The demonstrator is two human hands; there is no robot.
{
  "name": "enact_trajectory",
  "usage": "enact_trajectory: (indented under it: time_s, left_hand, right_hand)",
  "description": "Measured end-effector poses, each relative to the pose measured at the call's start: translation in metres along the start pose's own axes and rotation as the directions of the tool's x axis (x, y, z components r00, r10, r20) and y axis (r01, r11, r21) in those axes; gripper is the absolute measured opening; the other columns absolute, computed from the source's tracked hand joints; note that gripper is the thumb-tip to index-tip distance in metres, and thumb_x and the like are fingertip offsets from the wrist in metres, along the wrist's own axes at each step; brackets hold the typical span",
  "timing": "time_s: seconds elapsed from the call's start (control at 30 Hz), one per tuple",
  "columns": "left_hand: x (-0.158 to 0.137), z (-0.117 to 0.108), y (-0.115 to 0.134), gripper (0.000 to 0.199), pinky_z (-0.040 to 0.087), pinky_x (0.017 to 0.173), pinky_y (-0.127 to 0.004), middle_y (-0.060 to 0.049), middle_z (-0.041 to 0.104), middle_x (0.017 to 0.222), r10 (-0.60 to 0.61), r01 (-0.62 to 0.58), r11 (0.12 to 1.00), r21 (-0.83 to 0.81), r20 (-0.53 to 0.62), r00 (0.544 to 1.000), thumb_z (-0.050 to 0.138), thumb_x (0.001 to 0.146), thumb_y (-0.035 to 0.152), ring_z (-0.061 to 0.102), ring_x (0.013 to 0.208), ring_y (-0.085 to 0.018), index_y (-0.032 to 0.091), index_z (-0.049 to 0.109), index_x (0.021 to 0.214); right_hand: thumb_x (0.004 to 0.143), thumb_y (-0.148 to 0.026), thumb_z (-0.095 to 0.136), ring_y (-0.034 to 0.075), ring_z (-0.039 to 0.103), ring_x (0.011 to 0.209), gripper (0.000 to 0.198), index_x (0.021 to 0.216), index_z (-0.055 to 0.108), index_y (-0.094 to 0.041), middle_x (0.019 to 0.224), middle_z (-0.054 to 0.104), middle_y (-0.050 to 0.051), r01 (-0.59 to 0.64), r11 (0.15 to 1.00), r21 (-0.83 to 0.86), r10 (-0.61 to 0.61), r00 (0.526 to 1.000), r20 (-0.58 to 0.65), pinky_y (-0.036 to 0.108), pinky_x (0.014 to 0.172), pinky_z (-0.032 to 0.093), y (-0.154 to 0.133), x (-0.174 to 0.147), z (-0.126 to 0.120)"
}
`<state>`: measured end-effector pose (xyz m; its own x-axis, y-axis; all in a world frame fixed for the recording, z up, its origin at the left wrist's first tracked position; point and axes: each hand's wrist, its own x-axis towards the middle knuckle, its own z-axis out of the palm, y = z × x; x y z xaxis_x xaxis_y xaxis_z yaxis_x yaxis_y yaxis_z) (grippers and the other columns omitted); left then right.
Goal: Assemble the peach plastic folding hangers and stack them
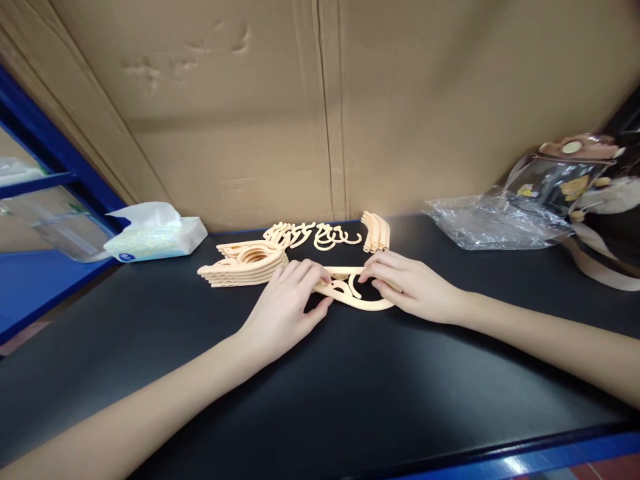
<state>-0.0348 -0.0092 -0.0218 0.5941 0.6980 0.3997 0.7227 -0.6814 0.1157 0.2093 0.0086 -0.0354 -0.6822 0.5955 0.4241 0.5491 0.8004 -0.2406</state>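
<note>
A cream plastic clothes hanger (367,305) lies on the black table in front of me, its curved inner parts showing between my hands. My left hand (293,293) grips its left end, fingers over the top and thumb on the near side. At the right end, my right hand (405,283) holds the frame with bent fingers, which partly hide it. Just left of my left hand is a stack of similar cream hanger pieces (245,272). Several loose cream hooks (327,237) lie behind the hands, beside a group of short curved pieces (376,232).
A tissue pack (157,237) stands at the back left near a blue frame (45,183). Crumpled clear plastic (495,223) and a transparent bottle (547,180) with a strap sit at the back right. Cardboard (280,133) walls off the far side of the black table (360,393).
</note>
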Motion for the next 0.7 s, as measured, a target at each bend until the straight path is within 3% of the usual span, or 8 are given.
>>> enact_trajectory:
  time_s: [0.2,0.37,0.43,0.6,0.7]
  left_hand:
    - [-0.003,0.000,0.000,0.010,0.037,0.076,-0.033,-0.001,0.057,0.095,0.035,-0.032,0.995,0.092,-0.027,0.999,0.054,0.085,0.015,0.050,0.088,-0.020,0.020,0.049,0.092]
    - [-0.003,0.001,-0.001,0.003,0.033,0.069,-0.032,0.005,0.052,0.065,0.027,-0.023,0.985,0.172,-0.021,0.999,0.050,0.089,0.019,0.053,0.070,-0.017,0.019,0.049,0.092]
    - [-0.003,0.002,-0.003,0.003,0.033,0.069,-0.032,0.006,0.053,0.063,0.005,-0.001,0.987,0.162,-0.020,1.000,0.050,0.090,0.021,0.054,0.067,-0.016,0.019,0.049,0.092]
    - [-0.002,0.001,0.000,0.007,0.035,0.074,-0.033,0.002,0.065,0.086,-0.026,0.030,0.997,0.071,-0.047,0.999,0.047,0.091,0.018,0.059,0.079,-0.016,0.020,0.048,0.097]
    - [-0.003,0.000,0.004,0.011,0.039,0.079,-0.034,0.000,0.064,0.103,-0.066,0.064,0.996,-0.059,-0.032,0.997,0.044,0.092,0.020,0.058,0.088,-0.017,0.021,0.048,0.102]
  right_hand:
    - [0.092,-0.018,0.039,0.017,0.055,0.093,0.023,0.106,0.057,-0.019,0.102,0.058,0.006,0.019,1.000,0.017,-0.020,1.000,0.018,0.032,0.082,0.046,-0.004,-0.001,-0.003]
    - [0.090,-0.030,0.050,0.017,0.055,0.096,0.021,0.108,0.057,-0.020,0.107,0.058,0.006,0.038,0.996,0.075,-0.041,0.999,0.031,0.031,0.084,0.045,-0.006,-0.002,-0.004]
    - [0.089,-0.033,0.052,0.017,0.055,0.098,0.024,0.109,0.057,-0.020,0.109,0.058,0.006,0.049,0.994,0.099,-0.052,0.998,0.025,0.032,0.085,0.045,-0.007,-0.002,-0.004]
    - [0.087,-0.036,0.055,0.019,0.055,0.097,0.029,0.111,0.057,-0.020,0.108,0.060,0.007,0.099,0.990,0.105,-0.104,0.994,0.041,0.034,0.083,0.046,-0.010,-0.002,-0.005]
    - [0.087,-0.039,0.056,0.019,0.055,0.102,0.036,0.117,0.055,-0.019,0.113,0.061,0.008,0.111,0.988,0.103,-0.119,0.990,0.071,0.035,0.088,0.045,-0.011,-0.001,-0.005]
